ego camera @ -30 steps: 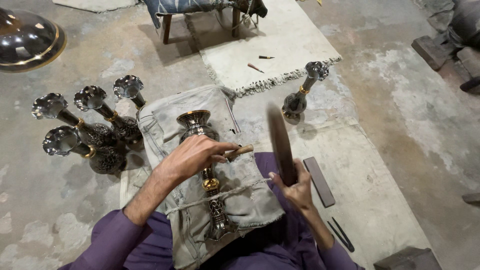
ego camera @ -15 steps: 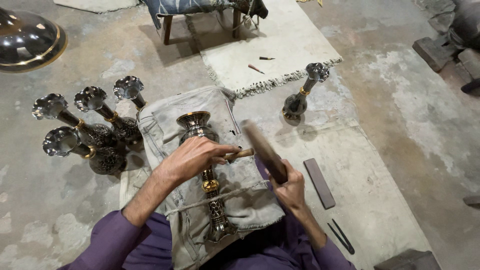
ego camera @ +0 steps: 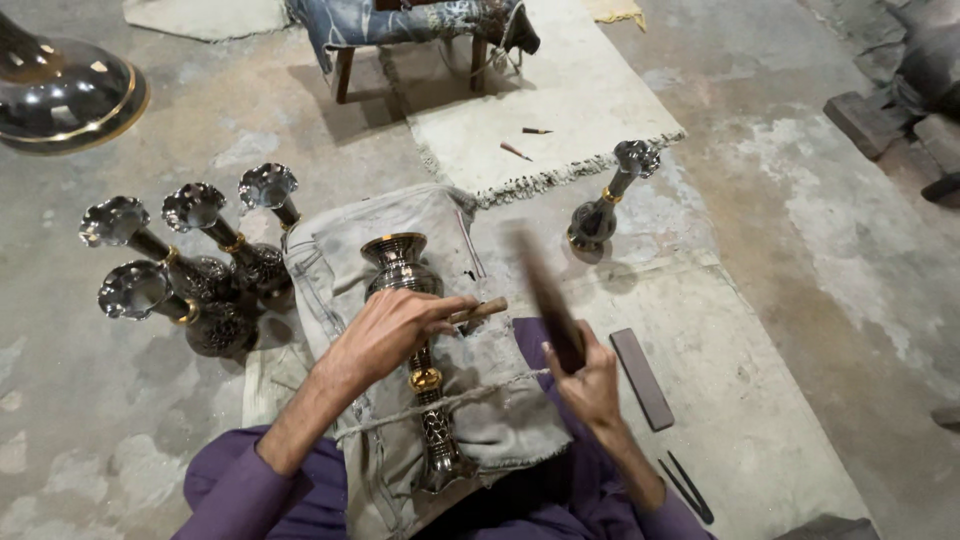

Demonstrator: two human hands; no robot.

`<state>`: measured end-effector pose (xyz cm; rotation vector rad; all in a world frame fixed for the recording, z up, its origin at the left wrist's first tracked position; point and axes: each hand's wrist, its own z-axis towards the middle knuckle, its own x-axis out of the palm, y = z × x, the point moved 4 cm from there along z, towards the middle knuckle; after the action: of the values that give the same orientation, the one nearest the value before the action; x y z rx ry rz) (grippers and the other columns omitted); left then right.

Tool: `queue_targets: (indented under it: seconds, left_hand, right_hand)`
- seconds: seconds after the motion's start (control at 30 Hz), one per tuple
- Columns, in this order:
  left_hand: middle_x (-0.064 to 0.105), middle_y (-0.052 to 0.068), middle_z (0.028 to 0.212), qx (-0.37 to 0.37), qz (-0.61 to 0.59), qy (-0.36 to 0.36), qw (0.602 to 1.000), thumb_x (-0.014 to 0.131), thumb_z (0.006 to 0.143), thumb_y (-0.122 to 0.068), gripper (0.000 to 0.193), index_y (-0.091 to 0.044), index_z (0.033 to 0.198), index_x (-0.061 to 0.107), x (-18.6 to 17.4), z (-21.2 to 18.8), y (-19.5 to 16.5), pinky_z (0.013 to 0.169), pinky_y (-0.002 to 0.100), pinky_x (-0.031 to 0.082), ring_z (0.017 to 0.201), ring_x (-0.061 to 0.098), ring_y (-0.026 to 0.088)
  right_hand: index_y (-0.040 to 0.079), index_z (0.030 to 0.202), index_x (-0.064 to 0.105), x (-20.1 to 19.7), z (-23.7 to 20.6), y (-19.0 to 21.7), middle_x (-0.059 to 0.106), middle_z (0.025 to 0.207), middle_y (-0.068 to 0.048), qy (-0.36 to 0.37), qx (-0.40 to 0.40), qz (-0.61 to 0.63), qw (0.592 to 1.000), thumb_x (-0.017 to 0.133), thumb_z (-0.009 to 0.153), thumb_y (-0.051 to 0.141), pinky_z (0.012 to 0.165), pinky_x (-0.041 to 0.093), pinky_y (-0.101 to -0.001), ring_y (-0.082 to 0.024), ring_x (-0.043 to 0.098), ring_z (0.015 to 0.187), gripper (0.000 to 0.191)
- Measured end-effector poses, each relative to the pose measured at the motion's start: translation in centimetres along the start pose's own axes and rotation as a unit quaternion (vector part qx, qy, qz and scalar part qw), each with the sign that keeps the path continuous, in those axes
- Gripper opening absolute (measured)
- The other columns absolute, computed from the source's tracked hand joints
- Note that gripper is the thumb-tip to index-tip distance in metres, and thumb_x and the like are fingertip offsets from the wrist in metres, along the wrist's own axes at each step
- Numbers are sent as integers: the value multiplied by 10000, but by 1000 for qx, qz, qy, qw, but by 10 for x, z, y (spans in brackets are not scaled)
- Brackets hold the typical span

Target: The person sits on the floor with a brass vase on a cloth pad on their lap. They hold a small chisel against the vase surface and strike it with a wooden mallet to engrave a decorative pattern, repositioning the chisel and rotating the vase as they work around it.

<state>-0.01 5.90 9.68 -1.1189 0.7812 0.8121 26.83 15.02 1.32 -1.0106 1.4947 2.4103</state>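
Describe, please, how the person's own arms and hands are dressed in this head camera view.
Both hands are bare: no gloves, rings or watch can be seen on the left hand or the right hand. The forearms are bare too. A loose purple sleeve is pushed up on the left arm, and matching purple cloth shows at the bottom edge by the right arm. No markings show on the fabric.

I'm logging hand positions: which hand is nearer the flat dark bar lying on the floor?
Right. The right hand is just beside the flat dark bar; the left hand is farther off, over the vase.
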Motion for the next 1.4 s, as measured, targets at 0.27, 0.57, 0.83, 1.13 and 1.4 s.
queue_targets:
  seconds: [0.27,0.57,0.83,1.13,1.4]
  left_hand:
    - [794,61,912,-44,-10,2,999,688,902,-272,433,-229,1332,667,0,-4,2,519,378,533,573,644,166]
    - [805,57,1005,-150,-158,-172,961,707,898,-131,467,-207,1353,632,5,-37,7,739,348,677,833,799,194]
    - [779,121,1029,-190,-191,-379,885,754,941,-146,443,-112,1340,565,29,-64,-4,735,351,694,929,797,228]
    - [774,150,1036,-160,-151,-424,879,760,946,-110,502,-103,1391,528,46,-68,-1,745,357,685,947,789,252]
    - [774,145,1063,-174,-139,-418,881,774,946,-74,501,-95,1381,525,47,-68,-1,782,324,690,977,789,239]
  right_hand:
    - [-8,1100,652,-5,6,-9,711,801,-79,9,73,56,996,751,909,201,593,636,-337,-212,716,665,299]
    - [94,1348,572,-19,17,14,761,949,-159,70,-4,-63,996,778,855,258,681,619,-421,-266,771,794,559]
    - [270,1507,464,-27,56,44,733,1185,-65,163,-126,-203,957,743,843,180,620,651,-337,-207,747,737,726]
    - [294,1550,426,-46,93,111,710,1047,-8,115,-273,-216,930,634,980,197,534,591,-259,-116,662,656,614]
    - [345,1511,459,-58,98,176,723,931,12,109,-346,-366,857,570,1009,194,537,589,-324,-139,666,652,536]
